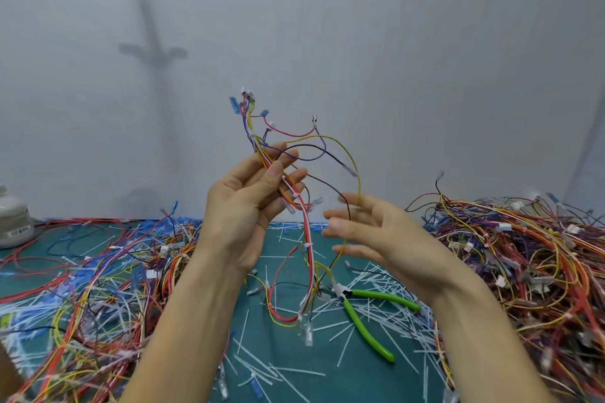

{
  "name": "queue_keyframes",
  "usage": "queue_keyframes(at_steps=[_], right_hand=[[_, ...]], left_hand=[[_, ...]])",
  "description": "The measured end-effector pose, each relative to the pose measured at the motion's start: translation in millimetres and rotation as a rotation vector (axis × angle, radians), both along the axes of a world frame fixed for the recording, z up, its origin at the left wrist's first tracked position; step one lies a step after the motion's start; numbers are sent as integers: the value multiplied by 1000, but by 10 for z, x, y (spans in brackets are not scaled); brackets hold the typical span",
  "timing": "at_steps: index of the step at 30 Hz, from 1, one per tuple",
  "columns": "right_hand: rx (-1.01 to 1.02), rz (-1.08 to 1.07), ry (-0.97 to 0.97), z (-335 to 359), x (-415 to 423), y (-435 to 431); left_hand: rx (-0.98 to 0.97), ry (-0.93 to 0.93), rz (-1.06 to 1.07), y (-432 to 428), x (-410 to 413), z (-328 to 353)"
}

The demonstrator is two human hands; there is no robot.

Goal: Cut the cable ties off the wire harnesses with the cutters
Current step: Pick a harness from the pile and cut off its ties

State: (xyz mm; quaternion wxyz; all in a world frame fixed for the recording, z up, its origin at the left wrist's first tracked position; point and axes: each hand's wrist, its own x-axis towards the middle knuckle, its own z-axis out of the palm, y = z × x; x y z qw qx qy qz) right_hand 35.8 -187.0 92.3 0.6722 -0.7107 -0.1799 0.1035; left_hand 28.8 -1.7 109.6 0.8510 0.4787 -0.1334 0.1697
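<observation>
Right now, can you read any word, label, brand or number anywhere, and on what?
No text can be read.
Jar, small label: dark print, too blurred to read.
Cutters: no marking shows on the green handles.
Harness: no print shows on its connectors.

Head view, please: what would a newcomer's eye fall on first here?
First, the multicoloured wire harness held up at centre by the left hand, with the right hand open beside it. Next, the green-handled cutters lying on the teal mat below, amid white cut ties, and tangled harness piles on both sides.
</observation>
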Motion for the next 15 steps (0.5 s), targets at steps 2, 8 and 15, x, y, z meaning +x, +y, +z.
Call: queue_keyframes(at_steps=[2,8,15], right_hand=[[-125,84,-18,5,-36,46],[26,151,-48,44,-122,235],[135,48,-112,89,-177,261]], left_hand=[[-25,-24,-9,-9,8,-2],[-42,-76,-42,-49,23,-35],[123,-89,6,-13,25,-46]])
